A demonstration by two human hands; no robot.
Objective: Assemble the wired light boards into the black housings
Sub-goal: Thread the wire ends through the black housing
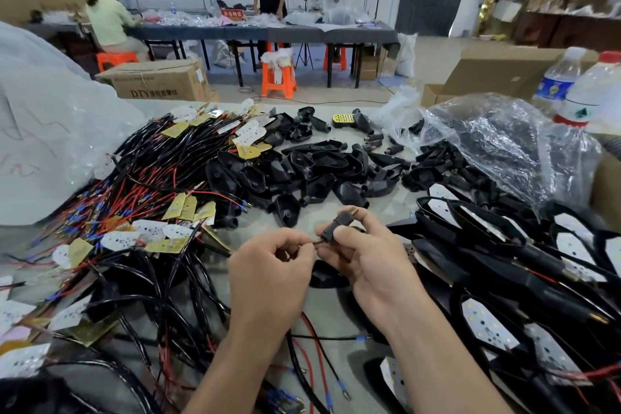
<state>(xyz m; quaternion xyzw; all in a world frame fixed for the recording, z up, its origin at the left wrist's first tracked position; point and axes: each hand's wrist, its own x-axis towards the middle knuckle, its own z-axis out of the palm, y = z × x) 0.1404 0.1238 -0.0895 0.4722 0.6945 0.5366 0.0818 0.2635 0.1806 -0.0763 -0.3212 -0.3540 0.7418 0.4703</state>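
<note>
While threading near the front edge of the bench (316, 213), pinched a wire (311, 243) in the curled left hand (272, 265) and gripped a black housing (331, 232) by its stem in the right hand (368, 254). Judged best to keep the stem steady and feed the wire straight, without kinking.

Head camera, wide-angle, forward-down, close over left hand (268, 276), right hand (366, 259).
</note>
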